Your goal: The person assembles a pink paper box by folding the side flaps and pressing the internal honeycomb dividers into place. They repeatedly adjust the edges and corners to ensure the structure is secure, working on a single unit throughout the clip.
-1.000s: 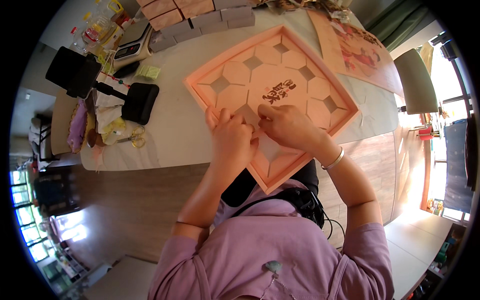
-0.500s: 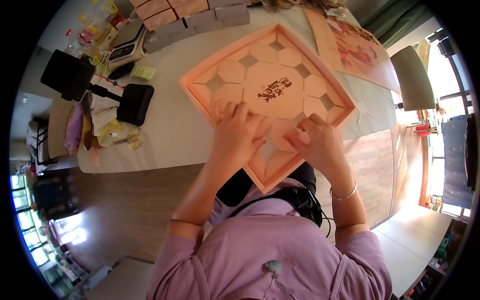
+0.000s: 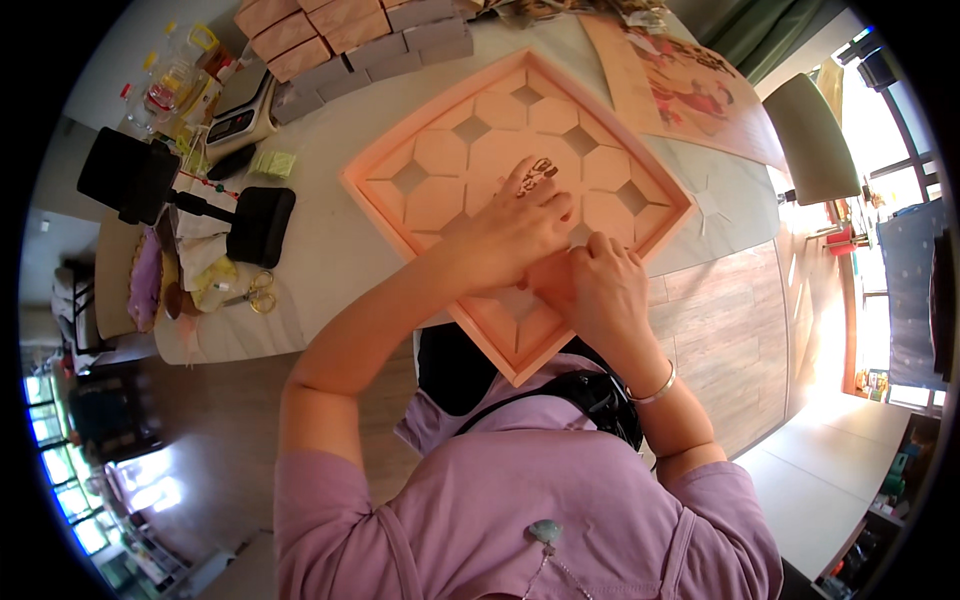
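A shallow peach cardboard box [image 3: 362, 188] lies cornerwise, its near corner jutting past the table edge. Inside sits a peach insert of octagonal sections [image 3: 440, 150] with diamond-shaped gaps between them. Over its middle is my left hand [image 3: 520, 225], fingers spread apart, partly covering dark printed characters [image 3: 541, 172]. My right hand [image 3: 608, 285], with a bangle at the wrist, is closed beside it at the near right side. Its fingers pinch a peach cardboard flap [image 3: 552, 278], which stands tilted between both hands. The hands hide the sections beneath them.
Stacked peach and grey boxes [image 3: 345, 40] stand at the back of the pale table [image 3: 330, 310]. On the left are a black phone stand [image 3: 262, 228], a scale [image 3: 238, 125], gold-handled scissors [image 3: 262, 292] and bottles [image 3: 175, 75]. A printed peach sheet [image 3: 690, 95] lies at the far right.
My left hand has moved right and forward from the box's near left side onto its middle. My right hand has shifted slightly left and nearer to me. The hands are closer together.
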The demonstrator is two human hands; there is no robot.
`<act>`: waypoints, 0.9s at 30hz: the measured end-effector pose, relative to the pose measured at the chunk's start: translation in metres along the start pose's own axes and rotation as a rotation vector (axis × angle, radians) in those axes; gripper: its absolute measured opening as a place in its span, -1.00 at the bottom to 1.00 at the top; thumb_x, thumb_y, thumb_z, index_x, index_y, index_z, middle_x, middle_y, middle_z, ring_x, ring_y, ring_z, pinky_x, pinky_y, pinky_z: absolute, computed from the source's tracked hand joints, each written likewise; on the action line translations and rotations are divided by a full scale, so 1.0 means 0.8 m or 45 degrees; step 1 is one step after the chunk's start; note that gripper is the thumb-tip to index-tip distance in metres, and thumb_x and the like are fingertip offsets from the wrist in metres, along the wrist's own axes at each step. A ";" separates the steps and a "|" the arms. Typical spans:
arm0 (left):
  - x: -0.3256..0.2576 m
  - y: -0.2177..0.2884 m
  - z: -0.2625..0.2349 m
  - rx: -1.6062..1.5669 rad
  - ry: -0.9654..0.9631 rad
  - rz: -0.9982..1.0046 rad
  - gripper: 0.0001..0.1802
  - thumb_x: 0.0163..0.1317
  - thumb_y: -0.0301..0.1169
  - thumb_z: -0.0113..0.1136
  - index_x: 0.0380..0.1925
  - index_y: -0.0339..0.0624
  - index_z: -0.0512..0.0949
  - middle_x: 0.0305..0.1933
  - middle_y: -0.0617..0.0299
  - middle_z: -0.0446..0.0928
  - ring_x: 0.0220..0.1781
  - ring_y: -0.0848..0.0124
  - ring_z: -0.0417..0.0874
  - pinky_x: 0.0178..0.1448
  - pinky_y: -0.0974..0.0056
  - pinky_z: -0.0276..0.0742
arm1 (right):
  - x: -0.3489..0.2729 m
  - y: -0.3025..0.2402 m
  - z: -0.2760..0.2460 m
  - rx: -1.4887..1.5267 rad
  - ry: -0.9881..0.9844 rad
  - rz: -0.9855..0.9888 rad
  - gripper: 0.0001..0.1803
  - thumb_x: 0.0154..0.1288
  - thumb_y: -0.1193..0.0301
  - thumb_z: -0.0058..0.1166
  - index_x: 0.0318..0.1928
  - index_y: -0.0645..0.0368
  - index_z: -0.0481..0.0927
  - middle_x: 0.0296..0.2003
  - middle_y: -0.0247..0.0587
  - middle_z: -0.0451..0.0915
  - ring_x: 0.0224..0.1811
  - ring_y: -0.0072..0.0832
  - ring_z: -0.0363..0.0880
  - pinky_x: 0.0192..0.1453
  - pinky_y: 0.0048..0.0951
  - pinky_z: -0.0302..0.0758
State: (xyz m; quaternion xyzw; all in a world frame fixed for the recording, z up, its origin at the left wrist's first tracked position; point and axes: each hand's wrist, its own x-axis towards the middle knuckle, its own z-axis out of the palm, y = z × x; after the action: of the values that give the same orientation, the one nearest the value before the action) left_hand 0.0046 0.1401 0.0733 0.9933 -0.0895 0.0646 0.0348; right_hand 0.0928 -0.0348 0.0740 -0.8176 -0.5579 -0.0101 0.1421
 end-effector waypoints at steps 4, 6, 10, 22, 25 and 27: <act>-0.002 -0.006 0.015 0.017 0.113 0.034 -0.40 -0.27 -0.23 0.62 -0.11 0.00 0.65 0.13 0.24 0.46 0.44 0.14 0.35 0.70 -0.37 -0.16 | 0.000 0.000 0.004 0.003 0.020 -0.010 -0.49 -0.02 0.02 0.53 -0.31 0.22 0.70 -0.28 -0.15 0.58 -0.09 -0.21 0.62 0.04 -0.15 0.48; -0.003 -0.013 0.021 -0.092 0.144 0.055 -0.31 -0.36 -0.18 0.66 -0.08 0.02 0.65 0.14 0.24 0.46 0.45 0.13 0.35 0.69 -0.40 -0.19 | 0.001 0.002 0.005 0.022 0.025 -0.030 -0.49 0.00 0.03 0.52 -0.29 0.23 0.71 -0.30 -0.14 0.61 -0.13 -0.17 0.64 0.01 -0.14 0.50; -0.003 -0.020 0.013 -0.224 0.048 0.055 -0.23 -0.38 -0.13 0.69 -0.01 0.04 0.65 0.19 0.23 0.46 0.48 0.09 0.32 0.68 -0.41 -0.24 | 0.009 0.019 0.006 0.197 -0.155 0.039 -0.58 0.10 0.16 0.48 -0.25 0.28 0.71 -0.33 -0.05 0.68 -0.27 -0.07 0.68 -0.13 -0.12 0.56; -0.017 -0.028 0.019 -0.452 -0.019 0.001 -0.05 -0.35 -0.02 0.74 0.16 -0.07 0.60 0.36 0.14 0.41 0.57 0.06 0.25 0.68 -0.32 -0.21 | 0.079 0.074 -0.034 1.242 -1.096 0.422 -0.70 0.39 0.49 0.17 0.04 0.44 0.60 -0.32 -0.12 0.68 -0.59 -0.42 0.65 -0.56 -0.50 0.58; -0.017 -0.031 0.018 -0.540 -0.049 0.030 -0.06 -0.32 -0.05 0.74 0.15 -0.12 0.59 0.37 0.11 0.41 0.56 0.06 0.27 0.66 -0.28 -0.16 | 0.087 0.076 -0.033 1.356 -1.229 0.568 -0.71 0.37 0.53 0.17 0.02 0.47 0.60 -0.29 -0.07 0.67 -0.53 -0.38 0.69 -0.49 -0.45 0.67; -0.020 -0.034 0.020 -0.650 -0.069 0.019 -0.09 -0.31 -0.08 0.74 0.14 -0.13 0.59 0.37 0.11 0.41 0.56 0.06 0.29 0.65 -0.27 -0.13 | 0.093 0.074 -0.032 1.461 -1.288 0.639 -0.70 0.37 0.59 0.09 0.06 0.51 0.56 -0.34 -0.01 0.68 -0.49 -0.27 0.74 -0.41 -0.34 0.76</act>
State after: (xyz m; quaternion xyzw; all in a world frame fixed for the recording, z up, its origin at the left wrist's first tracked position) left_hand -0.0042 0.1680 0.0536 0.9531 -0.1110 0.0135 0.2813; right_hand 0.1789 0.0064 0.0987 -0.6236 -0.2726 0.6818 0.2682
